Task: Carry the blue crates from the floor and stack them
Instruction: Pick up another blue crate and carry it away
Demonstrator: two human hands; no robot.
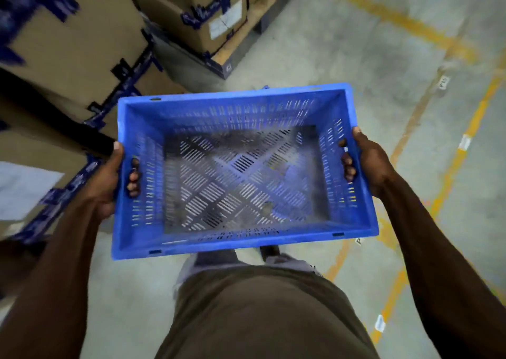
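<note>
Underfoot, a grey concrete floor point(315, 43) fills the view from the head camera, crossed on the right by worn yellow lines point(460, 156) with small white tags stuck near them. Stacked cardboard boxes point(74, 38) bound with blue printed tape rise along the left edge, blurred, and a further taped box point(197, 10) sits at the top on a wooden pallet point(238, 49).

At the centre, a blue crate point(246, 103) is held off the floor, level and open side up, in front of the person's waist. Its walls and base are slotted, the base is dusty and grey, and nothing lies inside. Floor shows through the slots.

The person's olive-brown shirt point(260, 317) fills the bottom of the frame, bare forearms reaching out on both sides. A shoe tip point(269, 251) shows just below the near rim of the crate.

The left hand point(106, 177) grasps the crate's left short wall, thumb along the rim and fingers point(133, 177) curled in through the handle slot. The right hand point(369, 161) grasps the opposite wall the same way, its fingertips point(348, 166) showing inside through the handle opening.
</note>
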